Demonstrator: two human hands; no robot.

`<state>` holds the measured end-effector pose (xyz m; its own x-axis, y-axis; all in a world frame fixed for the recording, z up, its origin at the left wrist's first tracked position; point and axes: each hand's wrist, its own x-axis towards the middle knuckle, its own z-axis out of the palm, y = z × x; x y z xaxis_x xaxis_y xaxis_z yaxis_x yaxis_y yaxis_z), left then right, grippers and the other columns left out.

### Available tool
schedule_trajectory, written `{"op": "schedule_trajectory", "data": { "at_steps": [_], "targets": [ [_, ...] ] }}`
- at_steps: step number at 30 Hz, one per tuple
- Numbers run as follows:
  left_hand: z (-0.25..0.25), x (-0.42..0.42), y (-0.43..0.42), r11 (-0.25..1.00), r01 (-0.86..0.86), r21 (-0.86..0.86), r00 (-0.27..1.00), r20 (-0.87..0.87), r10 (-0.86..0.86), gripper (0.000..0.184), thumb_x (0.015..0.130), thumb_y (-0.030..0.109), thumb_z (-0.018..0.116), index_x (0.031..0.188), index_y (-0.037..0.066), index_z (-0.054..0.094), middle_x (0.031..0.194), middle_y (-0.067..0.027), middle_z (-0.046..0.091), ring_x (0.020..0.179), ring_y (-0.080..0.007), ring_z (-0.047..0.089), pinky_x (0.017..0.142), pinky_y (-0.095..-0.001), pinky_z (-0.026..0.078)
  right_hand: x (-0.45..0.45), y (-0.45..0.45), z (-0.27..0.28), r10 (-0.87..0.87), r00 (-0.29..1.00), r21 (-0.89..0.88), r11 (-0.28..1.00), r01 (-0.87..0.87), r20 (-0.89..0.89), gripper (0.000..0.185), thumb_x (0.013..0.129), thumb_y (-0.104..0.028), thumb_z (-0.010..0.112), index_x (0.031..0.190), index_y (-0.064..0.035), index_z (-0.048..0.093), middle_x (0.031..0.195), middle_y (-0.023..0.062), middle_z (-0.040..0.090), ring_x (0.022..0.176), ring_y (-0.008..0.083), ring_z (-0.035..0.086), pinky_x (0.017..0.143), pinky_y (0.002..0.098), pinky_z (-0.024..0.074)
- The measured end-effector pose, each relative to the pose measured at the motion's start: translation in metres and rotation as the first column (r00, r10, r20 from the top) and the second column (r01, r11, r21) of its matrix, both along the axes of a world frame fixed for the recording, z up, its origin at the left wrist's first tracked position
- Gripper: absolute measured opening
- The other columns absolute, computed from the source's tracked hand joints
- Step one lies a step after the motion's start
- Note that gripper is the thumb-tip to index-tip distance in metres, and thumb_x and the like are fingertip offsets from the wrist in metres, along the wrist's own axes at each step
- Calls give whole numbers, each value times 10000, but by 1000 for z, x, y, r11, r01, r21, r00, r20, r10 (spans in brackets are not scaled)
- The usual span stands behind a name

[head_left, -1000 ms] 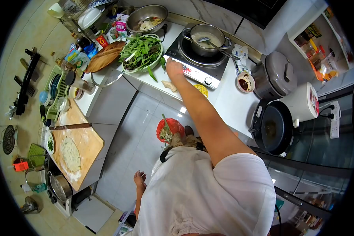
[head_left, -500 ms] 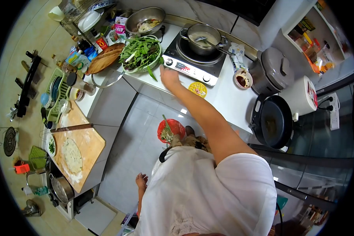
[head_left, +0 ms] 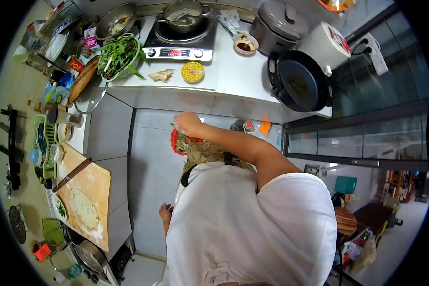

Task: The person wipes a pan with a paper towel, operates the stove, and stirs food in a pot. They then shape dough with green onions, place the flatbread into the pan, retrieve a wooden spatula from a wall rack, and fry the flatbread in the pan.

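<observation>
My right hand reaches out over the red bag on the floor, its fingers curled. Whether anything small is in the fingers I cannot make out. Pale and green vegetable scraps lie in the bag, and a bit of green shows just below the fingers. My left hand hangs low by my side, fingers loosely apart, holding nothing. On the counter ahead are a crumpled beige piece, a round yellow lid or tin and a green basket of leafy greens.
A steel pot stands on the induction cooker. A black pan sits near the right counter edge. On the left, a floured board bears flat dough and a rolling pin. Bottles stand on the floor.
My right hand has moved from the counter edge by the greens down to above the red bag. The view has shifted to the right and down. My left hand still hangs at my side.
</observation>
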<state>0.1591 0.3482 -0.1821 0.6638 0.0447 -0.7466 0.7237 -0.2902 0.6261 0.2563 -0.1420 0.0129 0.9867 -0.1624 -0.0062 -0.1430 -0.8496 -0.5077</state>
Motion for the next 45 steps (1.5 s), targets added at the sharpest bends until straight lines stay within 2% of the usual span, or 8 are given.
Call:
{"op": "schedule_trajectory", "data": {
  "at_steps": [7,20,25,27,31,33,38,45],
  "targets": [
    [53,-10,-3,990,-136,39,989,-45,138,264,892,262,500,1092,90,507,912,-86,622,670,-187,585,546,-264,422,-104,-21,-2,-189,946,145,962,233,-265,296,810,-347,591,986,-112,623,904,155,646,857,333,608,730,426,478],
    [39,-126,-53,999,-35,22,999,-11,35,280,892,248,494,1112,76,517,912,-88,620,690,-180,593,561,-251,436,-199,-75,-52,-92,965,202,969,144,-246,308,814,-360,563,939,-92,650,948,158,634,896,330,594,779,415,469],
    [33,-155,-81,1000,5,10,1000,-6,-5,296,889,245,494,1124,68,523,929,-95,620,701,-180,593,581,-252,446,-302,-133,-111,-87,980,255,958,133,-181,258,836,-335,546,852,-86,611,765,135,623,671,263,597,615,360,479],
    [37,-153,-101,1000,-18,-13,1000,-13,18,302,888,244,494,1130,65,525,936,-97,621,706,-180,593,589,-252,451,-342,-150,-74,-235,773,446,704,553,-589,215,847,-284,559,799,-76,587,655,84,573,500,181,523,435,318,420],
    [74,-127,-166,995,-65,-81,998,-27,63,299,893,249,497,1124,64,539,942,-88,621,713,-163,589,611,-247,449,-435,-189,-95,-531,480,612,-95,785,-698,110,838,-179,594,852,-70,582,625,38,517,425,108,409,346,257,326],
    [89,-109,-200,992,26,-124,999,27,-23,297,897,247,496,1120,58,547,939,-82,620,718,-153,585,621,-248,449,-465,-199,-87,-673,284,517,-171,839,-683,101,837,-163,590,877,-71,581,626,49,512,412,110,390,342,248,320],
    [130,-58,-297,917,324,-232,942,164,-291,295,903,256,507,1089,37,575,891,-62,618,711,-126,561,637,-238,449,-533,-235,-69,-756,147,619,-390,682,-638,116,880,-192,525,869,-92,582,600,-8,502,423,83,401,347,236,345],
    [180,-33,-462,724,581,-372,810,346,-473,303,910,269,500,1062,20,580,897,-59,628,776,-127,560,682,-224,428,-564,-302,-14,-895,50,757,-343,556,-442,182,903,-245,500,954,-97,593,646,-27,516,490,70,400,427,219,386]
  ]
}}
